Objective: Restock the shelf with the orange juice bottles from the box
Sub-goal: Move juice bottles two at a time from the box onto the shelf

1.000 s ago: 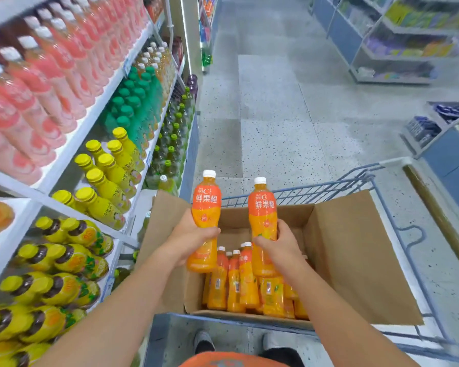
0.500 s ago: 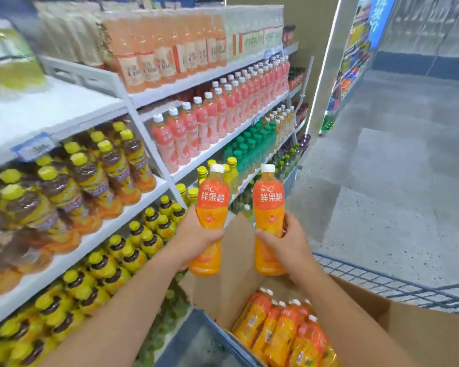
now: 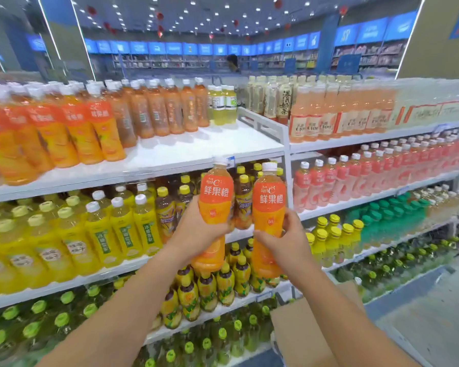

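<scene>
Facing the drinks shelving, the person holds one orange juice bottle in each hand, both upright and side by side, just below the front lip of the top shelf point(image 3: 202, 147). The left hand point(image 3: 196, 231) wraps the lower label of the left bottle point(image 3: 215, 207), fingers closed round its far side; the right hand point(image 3: 286, 239) grips the right bottle point(image 3: 268, 210) at mid-body, fingers curled firmly about it. Neither bottle touches the shelf.

The mid-body grip appears chosen to keep caps and labels forward and the bases free for setting down. Judged from the layout, the destination is the bare white stretch of the top shelf, right of the matching orange row point(image 3: 90, 133) and in front of the darker bottles at the back. Only a corner of the cardboard box point(image 3: 310, 332) shows, below and right of that shelf; its contents are out of view.

Compared with half a second ago, the view has swung from an oblique look along the aisle to a square-on look at the shelving. The bottles now sit higher against the shelf front, and the hand holds match the earlier ones. The stock remaining in the box, visible then, is no longer in view.
</scene>
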